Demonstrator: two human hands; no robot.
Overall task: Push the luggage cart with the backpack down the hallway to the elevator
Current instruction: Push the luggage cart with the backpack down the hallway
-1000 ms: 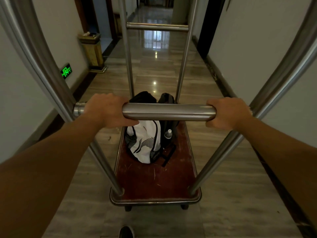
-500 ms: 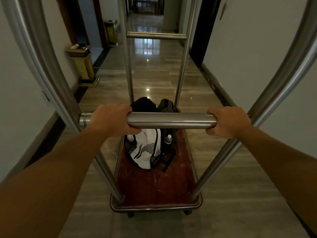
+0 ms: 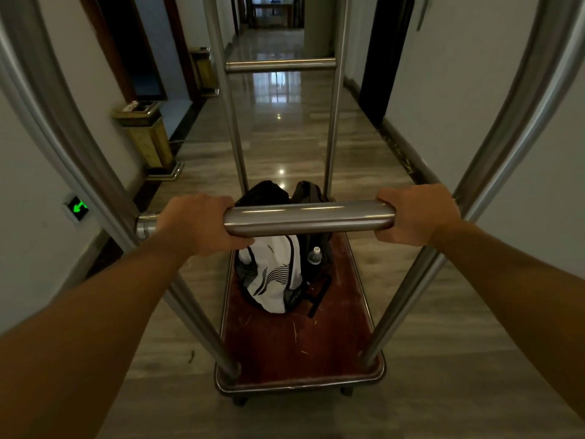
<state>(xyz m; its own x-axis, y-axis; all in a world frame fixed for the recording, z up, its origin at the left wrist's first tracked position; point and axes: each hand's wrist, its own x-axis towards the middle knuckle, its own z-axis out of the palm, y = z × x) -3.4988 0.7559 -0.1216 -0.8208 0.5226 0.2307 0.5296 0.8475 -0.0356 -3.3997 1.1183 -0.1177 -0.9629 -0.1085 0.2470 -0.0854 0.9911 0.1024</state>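
The luggage cart has a red carpeted deck and steel tube posts. Its steel handle bar runs crosswise in front of me. My left hand grips the bar's left end and my right hand grips its right end, both arms stretched out. A black and white backpack stands on the deck past the bar, with a water bottle in its side pocket. The bar hides the backpack's upper part.
The hallway has a glossy tiled floor running straight ahead. A gold waste bin stands by the left wall, a second bin farther on. A green exit arrow sign is low on the left wall. A dark doorway opens on the right.
The cart and I have rolled forward down the hallway. The near gold bin has come closer on the left, and a second green sign has come into view. Both hands stay on the bar.
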